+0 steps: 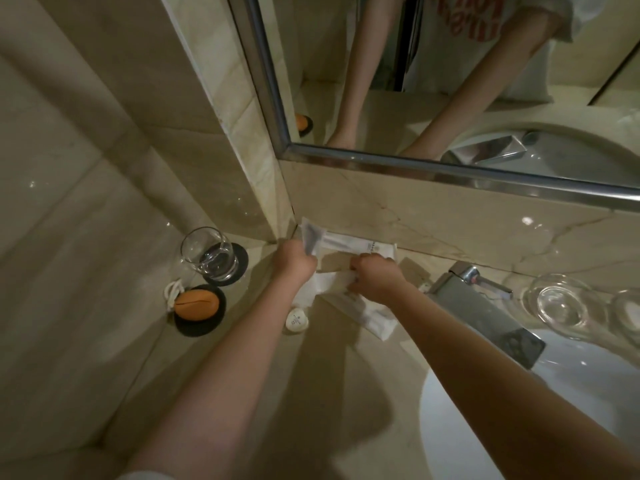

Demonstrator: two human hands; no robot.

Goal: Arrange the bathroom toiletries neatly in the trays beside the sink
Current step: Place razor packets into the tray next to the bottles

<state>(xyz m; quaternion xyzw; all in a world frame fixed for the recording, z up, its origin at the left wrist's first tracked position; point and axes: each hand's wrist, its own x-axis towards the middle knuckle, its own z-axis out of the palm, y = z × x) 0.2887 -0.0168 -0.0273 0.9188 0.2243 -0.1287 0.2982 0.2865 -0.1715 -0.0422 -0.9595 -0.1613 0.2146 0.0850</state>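
Now we are pinching a flat, glossy white sachet [346, 245] with our left hand [294, 263] at twelve o'clock; our right hand [375, 280] is curling onto crinkled packets [367, 313].

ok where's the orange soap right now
The orange soap sits on a dark round dish at the left of the counter, just in front of the glass and left of the left hand.

Glossy veined marble counter [322, 375], clear glass tumbler [207, 252], polished metal faucet [485, 306], matt white paper packets [349, 245]
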